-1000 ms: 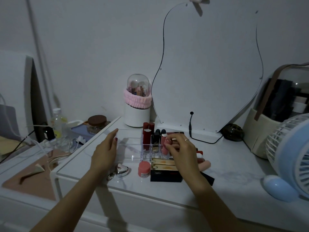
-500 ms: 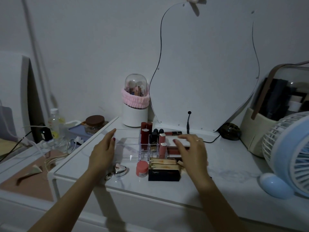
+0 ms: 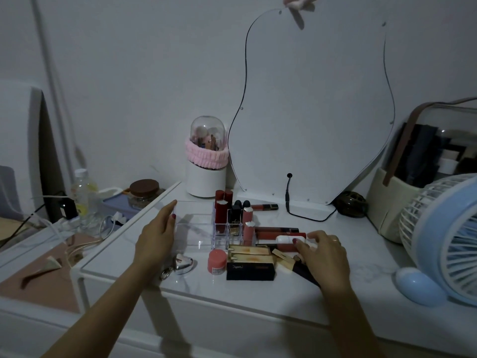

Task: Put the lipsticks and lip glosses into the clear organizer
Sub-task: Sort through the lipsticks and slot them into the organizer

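Left hand [image 3: 157, 237] flat against left side of clear acrylic compartment organizer [image 3: 206, 229], several upright lipsticks inside. Right hand [image 3: 322, 254] fingertips on white capsule-shaped tube [image 3: 290, 239] among loose lip glosses beside it.

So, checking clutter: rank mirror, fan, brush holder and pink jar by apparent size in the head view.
1. mirror
2. fan, cropped and nearer the camera
3. brush holder
4. pink jar

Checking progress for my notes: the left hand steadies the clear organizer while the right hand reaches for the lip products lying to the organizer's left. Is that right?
Not quite. In the head view, the left hand does rest against the clear organizer, but the right hand reaches for lip products lying to the organizer's right, not its left.
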